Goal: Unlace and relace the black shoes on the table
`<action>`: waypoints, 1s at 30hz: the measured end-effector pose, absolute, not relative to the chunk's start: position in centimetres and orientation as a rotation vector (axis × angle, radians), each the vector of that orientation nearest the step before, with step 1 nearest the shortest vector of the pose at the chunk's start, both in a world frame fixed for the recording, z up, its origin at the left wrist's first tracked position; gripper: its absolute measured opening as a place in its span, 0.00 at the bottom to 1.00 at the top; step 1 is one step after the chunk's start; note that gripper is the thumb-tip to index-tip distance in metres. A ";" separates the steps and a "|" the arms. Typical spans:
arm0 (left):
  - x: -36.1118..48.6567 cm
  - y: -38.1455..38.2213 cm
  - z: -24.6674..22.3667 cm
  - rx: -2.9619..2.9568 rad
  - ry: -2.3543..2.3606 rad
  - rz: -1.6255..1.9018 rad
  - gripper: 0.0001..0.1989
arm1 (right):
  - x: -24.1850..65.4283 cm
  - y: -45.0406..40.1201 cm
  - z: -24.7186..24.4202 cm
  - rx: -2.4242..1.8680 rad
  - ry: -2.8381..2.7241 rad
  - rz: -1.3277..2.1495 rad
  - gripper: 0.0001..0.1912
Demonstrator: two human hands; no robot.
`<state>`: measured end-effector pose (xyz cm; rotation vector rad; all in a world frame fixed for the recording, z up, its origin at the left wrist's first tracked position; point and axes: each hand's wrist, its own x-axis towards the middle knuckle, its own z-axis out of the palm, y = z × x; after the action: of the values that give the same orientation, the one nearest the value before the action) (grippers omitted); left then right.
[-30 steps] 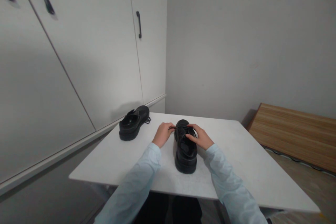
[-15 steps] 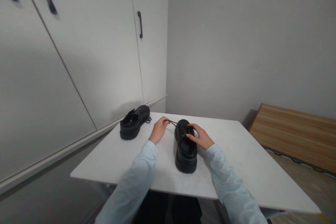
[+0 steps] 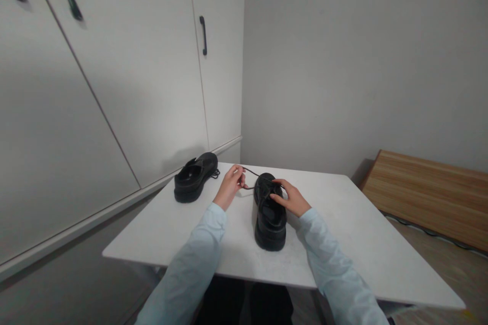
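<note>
A black lace-up shoe (image 3: 270, 233) stands on the white table in front of me, toe pointing away and heel toward me. My left hand (image 3: 232, 185), to its left, is closed on a black shoelace (image 3: 250, 171) that stretches out from the shoe's front in two strands. At the right side of the shoe, my right hand (image 3: 292, 198) grips the upper near the lacing, thumb over the opening and fingers farther forward. What its fingertips press on is partly hidden. The matching black shoe (image 3: 190, 183) rests at the table's far left, its laces hanging at the side.
The white table (image 3: 343, 244) has a wall behind it and white cabinets (image 3: 152, 86) with black handles along the left. Beyond the table's right edge, a wood-grain panel (image 3: 427, 195) stands low near the floor, with a cable along its base.
My left hand has shifted slightly left and up, and the two lace strands now spread wider apart into a loop. The right hand and both shoes look unmoved.
</note>
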<state>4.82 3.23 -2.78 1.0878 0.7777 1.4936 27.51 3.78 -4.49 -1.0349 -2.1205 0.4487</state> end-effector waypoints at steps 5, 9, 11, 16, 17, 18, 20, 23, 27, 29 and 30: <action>4.5 3.7 -3.0 1.254 0.928 1.563 0.14 | 27.5 3.7 -4.5 -1.039 -2.126 0.454 0.23; 4.3 3.7 -2.8 1.439 1.118 1.663 0.13 | 27.5 3.7 -4.5 -1.029 -2.116 0.454 0.22; 4.3 3.6 -2.6 1.537 1.183 1.710 0.12 | 27.5 3.8 -4.5 -1.024 -2.112 0.452 0.22; 4.5 3.4 -2.5 1.676 1.202 1.701 0.10 | 27.4 3.7 -4.4 -1.020 -2.113 0.448 0.23; 4.6 3.4 -2.6 1.715 1.199 1.686 0.11 | 27.4 3.7 -4.4 -1.020 -2.113 0.447 0.23; 4.7 3.4 -2.7 1.769 1.196 1.670 0.11 | 27.4 3.7 -4.4 -1.018 -2.114 0.448 0.23; 4.8 3.2 -2.8 1.909 1.206 1.651 0.12 | 27.3 3.7 -4.4 -1.009 -2.117 0.453 0.24; 5.0 2.9 -2.9 2.102 1.264 1.643 0.10 | 27.3 3.8 -4.5 -0.977 -2.121 0.464 0.27; 5.4 2.5 -2.9 2.193 1.196 1.578 0.09 | 27.1 3.7 -4.6 -0.922 -2.113 0.465 0.30; 5.6 2.4 -2.8 2.187 1.124 1.568 0.09 | 27.0 3.6 -4.5 -0.916 -2.096 0.459 0.32; 5.7 2.4 -2.8 2.172 1.094 1.570 0.08 | 26.9 3.5 -4.5 -0.915 -2.087 0.455 0.33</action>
<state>5.74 2.39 -2.79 2.1718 1.0944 1.5704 26.90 3.53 -4.48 -0.9152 -2.0867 0.4555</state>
